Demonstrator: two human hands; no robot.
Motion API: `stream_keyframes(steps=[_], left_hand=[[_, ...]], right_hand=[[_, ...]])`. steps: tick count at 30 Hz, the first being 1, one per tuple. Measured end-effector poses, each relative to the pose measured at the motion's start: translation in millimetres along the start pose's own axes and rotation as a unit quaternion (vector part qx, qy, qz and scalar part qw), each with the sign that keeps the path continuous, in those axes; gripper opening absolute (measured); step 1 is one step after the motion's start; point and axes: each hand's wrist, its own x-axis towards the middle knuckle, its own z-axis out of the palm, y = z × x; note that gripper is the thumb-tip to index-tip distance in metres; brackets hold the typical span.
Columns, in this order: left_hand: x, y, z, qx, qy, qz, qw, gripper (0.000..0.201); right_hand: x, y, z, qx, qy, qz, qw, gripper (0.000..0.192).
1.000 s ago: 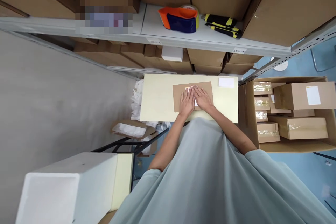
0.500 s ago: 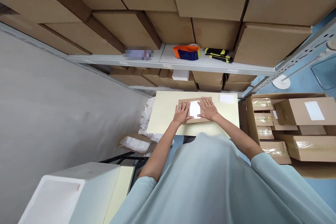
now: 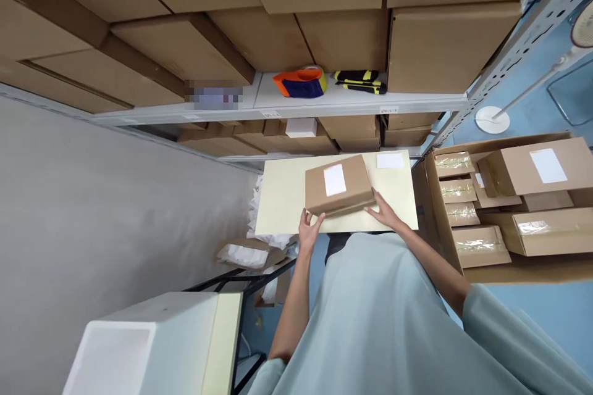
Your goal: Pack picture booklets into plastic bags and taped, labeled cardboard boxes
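Head view looks down on a pale yellow rectangular surface (image 3: 287,197), and a small brown cardboard box with a white label (image 3: 340,192) is tipped up off it, near edge raised. Left hand (image 3: 309,231) sits at the box's near-left corner, fingers spread and cupped under the bottom edge. Right hand (image 3: 384,212) is at the near-right corner, fingers flat and splayed against the lower side. So both grips are opened wide, bracing the box between them rather than pinching it.

My read: the box looks light, since fingertips alone hold it tilted, and the sealed cardboard seems stiff enough to take pressure at the corners. Smooth board could slide on bare skin, so the bottom edges and opposite corners look like the safest holds, clear of the label.

A loose white paper slip (image 3: 390,160) lies on the far right of the surface, apart from the box. An orange and blue tape dispenser (image 3: 299,83) rests on the grey metal shelf (image 3: 417,100) above. To the right, a large open carton (image 3: 433,197) holds more taped brown boxes.
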Motion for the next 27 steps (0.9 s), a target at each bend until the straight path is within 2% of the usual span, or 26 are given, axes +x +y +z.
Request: stream_keyframes(steps=[2,4,7,9,13,17,23,25,27], left_hand=[[-8,9,2.0,-0.015,0.036,0.013,0.999,0.094],[-15,22,4.4,-0.018,0.065,0.046,0.997,0.081],[-22,36,17.0,0.009,0.075,0.087,0.993,0.065],[-26,37,30.1,0.032,0.054,0.076,0.995,0.059],[-36,26,51.5,0.046,0.015,0.039,0.998,0.048],[-44,21,54.5,0.059,0.004,0.040,0.997,0.045],[-59,33,45.8,0.080,0.003,0.066,0.995,0.041],[-73,27,45.4,0.087,0.015,0.065,0.994,0.043],[-95,13,47.9,0.098,0.044,0.079,0.991,0.050]], right_hand=[[-5,-23,-14,-0.020,0.070,-0.021,0.997,0.095],[-12,-45,-33,-0.071,0.127,-0.007,0.989,0.076],[-30,-63,-58,-0.183,0.150,0.063,0.970,0.061],[-47,-60,-66,-0.231,0.144,0.107,0.956,0.056],[-82,-37,-62,-0.231,0.149,0.137,0.952,0.048],[-98,-22,-52,-0.199,0.170,0.132,0.956,0.048],[-106,-38,-52,-0.167,0.180,0.133,0.960,0.042],[-125,-44,-54,-0.143,0.169,0.136,0.966,0.037],[-157,-46,-55,-0.138,0.173,0.143,0.965,0.033]])
